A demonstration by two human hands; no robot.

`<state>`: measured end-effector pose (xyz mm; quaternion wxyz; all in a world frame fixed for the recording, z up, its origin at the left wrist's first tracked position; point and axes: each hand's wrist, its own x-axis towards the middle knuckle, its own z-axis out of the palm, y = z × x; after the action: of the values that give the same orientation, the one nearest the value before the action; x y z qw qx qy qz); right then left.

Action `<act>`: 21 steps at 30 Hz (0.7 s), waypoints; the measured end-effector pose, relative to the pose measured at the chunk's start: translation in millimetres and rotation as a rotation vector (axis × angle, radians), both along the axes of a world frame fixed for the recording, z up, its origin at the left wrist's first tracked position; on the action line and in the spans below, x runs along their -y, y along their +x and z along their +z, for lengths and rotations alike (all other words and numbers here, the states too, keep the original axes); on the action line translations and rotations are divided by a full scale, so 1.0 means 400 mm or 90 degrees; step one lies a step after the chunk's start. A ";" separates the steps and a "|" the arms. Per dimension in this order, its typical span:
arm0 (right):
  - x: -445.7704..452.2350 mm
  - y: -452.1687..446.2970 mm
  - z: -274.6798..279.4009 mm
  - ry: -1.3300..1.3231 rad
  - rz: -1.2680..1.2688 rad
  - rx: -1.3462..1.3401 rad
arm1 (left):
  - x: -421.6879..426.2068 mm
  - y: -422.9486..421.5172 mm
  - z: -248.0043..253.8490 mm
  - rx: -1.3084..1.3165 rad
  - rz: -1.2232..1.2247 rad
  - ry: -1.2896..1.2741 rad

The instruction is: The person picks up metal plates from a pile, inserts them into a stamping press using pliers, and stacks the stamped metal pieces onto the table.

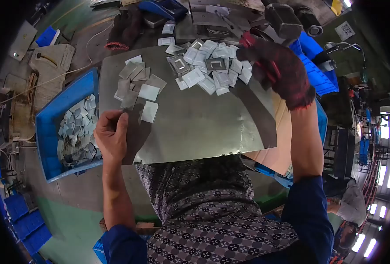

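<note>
Bare and curled, my left hand (pixel 111 134) is at the left edge of a metal work surface (pixel 195 127), thumb against the fingers. Whether anything is pinched there is hidden. Just beyond its fingertips lie several flat metal squares (pixel 149 92), loosely overlapping. My right hand (pixel 280 72) wears a dark red-and-black knit glove and is closed around a red-handled tool (pixel 272 70), probably pliers; the glove covers much of it. Beside that hand is a heap of pressed metal pieces (pixel 212 64) with raised rectangular centres.
A blue bin (pixel 45 136) with many small metal squares stands at the left. Another dark glove (pixel 122 28) lies at the back. Dark machine parts (pixel 283 20) and blue crates (pixel 313 57) are at the back right. Cardboard (pixel 274 145) sits beside the surface; a person (pixel 351 202) is farther right.
</note>
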<state>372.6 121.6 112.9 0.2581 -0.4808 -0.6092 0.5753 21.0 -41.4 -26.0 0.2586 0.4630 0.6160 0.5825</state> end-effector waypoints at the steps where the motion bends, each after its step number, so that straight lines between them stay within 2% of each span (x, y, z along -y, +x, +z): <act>1: -0.030 0.005 -0.006 0.142 0.036 0.043 | 0.000 0.001 -0.001 -0.008 0.000 0.006; 2: -0.060 0.011 -0.013 0.288 0.054 0.091 | 0.000 0.001 -0.001 -0.009 -0.005 0.007; 3: -0.075 -0.006 0.008 0.153 -0.001 -0.033 | 0.001 0.000 -0.002 -0.006 -0.003 0.007; 6: -0.095 -0.012 0.010 0.085 -0.127 -0.042 | 0.004 -0.006 -0.009 -0.004 -0.008 0.002; 11: 0.007 0.076 0.041 -0.104 -0.044 -0.042 | 0.005 -0.004 -0.005 0.004 0.001 -0.010; 13: 0.023 0.059 0.037 -0.059 -0.014 -0.044 | 0.001 -0.001 -0.002 0.025 -0.020 -0.007; 15: 0.014 0.018 0.036 -0.035 -0.048 -0.105 | -0.001 -0.002 -0.008 0.019 -0.026 -0.005; 18: -0.044 -0.013 0.019 -0.026 -0.129 -0.085 | 0.002 -0.004 -0.011 0.001 -0.021 -0.009; 19: -0.078 -0.004 0.013 -0.023 -0.128 -0.087 | 0.004 -0.005 -0.010 -0.008 -0.010 -0.022; 21: -0.128 0.015 0.006 -0.051 0.040 -0.083 | 0.004 -0.002 -0.002 -0.008 -0.013 -0.014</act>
<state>378.5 172.6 115.3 0.2599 -0.4328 -0.5824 0.6372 20.0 -42.9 -26.9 0.2658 0.4699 0.6194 0.5700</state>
